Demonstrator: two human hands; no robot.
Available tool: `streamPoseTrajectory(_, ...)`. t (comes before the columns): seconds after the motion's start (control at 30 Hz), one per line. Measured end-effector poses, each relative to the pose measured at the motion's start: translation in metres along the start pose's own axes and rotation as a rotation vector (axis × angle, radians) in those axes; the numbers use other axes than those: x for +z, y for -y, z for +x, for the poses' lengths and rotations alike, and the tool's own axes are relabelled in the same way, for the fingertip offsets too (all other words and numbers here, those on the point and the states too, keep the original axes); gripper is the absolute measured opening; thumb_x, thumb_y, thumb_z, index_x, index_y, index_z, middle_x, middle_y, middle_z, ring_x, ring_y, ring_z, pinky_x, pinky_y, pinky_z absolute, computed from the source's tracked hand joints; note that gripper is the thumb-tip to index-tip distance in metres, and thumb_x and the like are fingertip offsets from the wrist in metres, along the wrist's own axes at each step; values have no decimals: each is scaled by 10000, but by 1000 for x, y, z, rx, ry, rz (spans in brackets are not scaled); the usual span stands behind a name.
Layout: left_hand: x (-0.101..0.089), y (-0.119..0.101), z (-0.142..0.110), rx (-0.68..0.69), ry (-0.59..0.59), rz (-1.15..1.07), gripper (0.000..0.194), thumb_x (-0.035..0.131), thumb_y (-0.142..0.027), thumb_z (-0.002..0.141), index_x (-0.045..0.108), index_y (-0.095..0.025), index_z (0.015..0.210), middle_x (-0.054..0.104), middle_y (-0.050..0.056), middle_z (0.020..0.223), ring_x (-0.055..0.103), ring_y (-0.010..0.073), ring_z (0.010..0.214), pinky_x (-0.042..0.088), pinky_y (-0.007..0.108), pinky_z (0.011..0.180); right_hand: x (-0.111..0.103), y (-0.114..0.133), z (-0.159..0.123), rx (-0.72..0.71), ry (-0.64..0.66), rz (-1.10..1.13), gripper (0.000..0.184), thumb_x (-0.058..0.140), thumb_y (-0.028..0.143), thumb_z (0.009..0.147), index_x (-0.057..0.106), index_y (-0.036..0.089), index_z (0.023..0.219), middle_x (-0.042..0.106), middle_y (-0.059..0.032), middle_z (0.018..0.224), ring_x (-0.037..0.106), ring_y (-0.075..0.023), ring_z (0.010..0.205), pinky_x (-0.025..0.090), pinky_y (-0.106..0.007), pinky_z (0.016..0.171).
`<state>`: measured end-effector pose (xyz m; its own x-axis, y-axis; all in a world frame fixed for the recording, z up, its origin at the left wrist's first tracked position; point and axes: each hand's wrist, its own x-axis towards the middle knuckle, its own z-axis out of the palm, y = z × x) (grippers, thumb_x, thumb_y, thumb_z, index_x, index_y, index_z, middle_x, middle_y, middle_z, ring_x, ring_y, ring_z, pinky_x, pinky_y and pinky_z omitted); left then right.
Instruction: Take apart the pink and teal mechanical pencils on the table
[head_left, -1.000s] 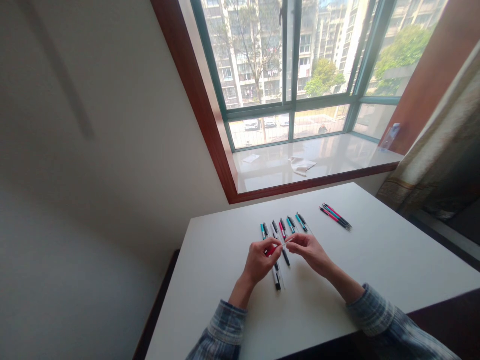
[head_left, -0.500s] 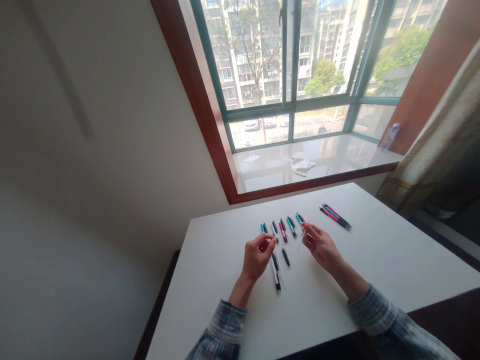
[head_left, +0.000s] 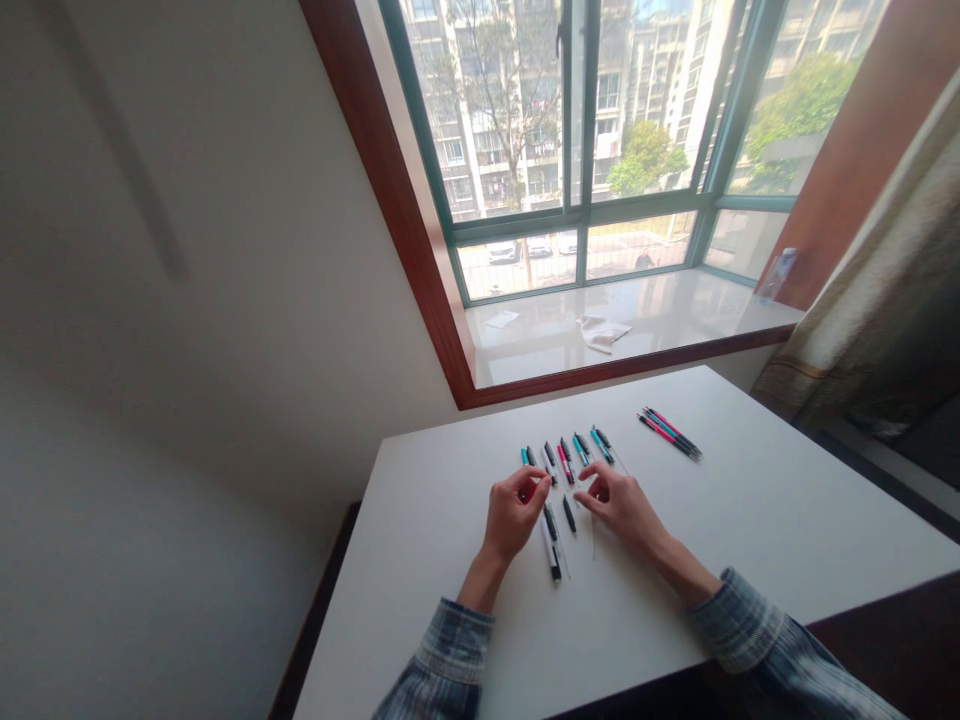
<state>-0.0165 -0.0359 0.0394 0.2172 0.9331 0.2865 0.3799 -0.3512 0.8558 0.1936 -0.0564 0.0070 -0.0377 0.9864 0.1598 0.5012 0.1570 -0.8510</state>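
My left hand is closed on a red pen part and hovers just above the white table. My right hand is low over the table with its thumb and forefinger curled on a thin clear refill, which trails down onto the tabletop. Between my hands lie black pen pieces and a longer black-tipped one. Just beyond my fingers is a row of teal, pink and black pen parts.
A bundle of pink, teal and black pens lies at the table's far right. Behind the table is a glossy windowsill with a white cloth and a paper scrap. A curtain hangs at right, and a wall stands at left.
My right hand pulled the thin refill away from my left hand, swung right, then came down to the table near the black pieces. My left hand has hardly moved.
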Motion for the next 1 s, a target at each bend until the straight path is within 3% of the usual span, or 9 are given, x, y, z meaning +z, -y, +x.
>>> streamPoseTrajectory(0.2,0,0,0,-13,-4,-8,325,623,-469,918,734,-174,842,517,-35,570,392,114,517,320,235,539,-6,0,-2,-48,35,-60,200,592,386,917,701,226,866,703,-12,707,629,-178,628,474,-288,634)
streamPoseTrajectory(0.43,0,1,1,-10,3,4,291,618,-437,929,724,-179,845,518,-38,577,393,113,521,326,232,538,-10,-8,-19,-95,-8,-161,177,581,368,924,691,232,893,680,-22,790,596,-177,632,478,-305,662)
streamPoseTrajectory(0.73,0,4,0,17,9,78,238,607,-372,938,711,-185,833,439,-55,561,356,108,529,316,235,558,-30,-27,-18,-51,-159,-243,248,542,397,966,725,230,958,705,-56,857,615,-204,678,480,-334,691)
streamPoseTrajectory(0.9,-1,3,0,24,16,96,240,598,-368,939,711,-181,841,435,-57,566,358,105,532,322,230,567,-31,-32,-18,-63,-151,-277,233,565,381,964,749,239,949,705,-43,857,625,-196,668,482,-325,687)
streamPoseTrajectory(1.0,0,2,0,20,22,106,256,586,-376,945,708,-175,844,437,-57,569,367,104,535,326,227,571,-24,-26,-20,-145,-98,-262,213,569,353,974,755,248,965,711,-44,881,652,-210,767,500,-326,745)
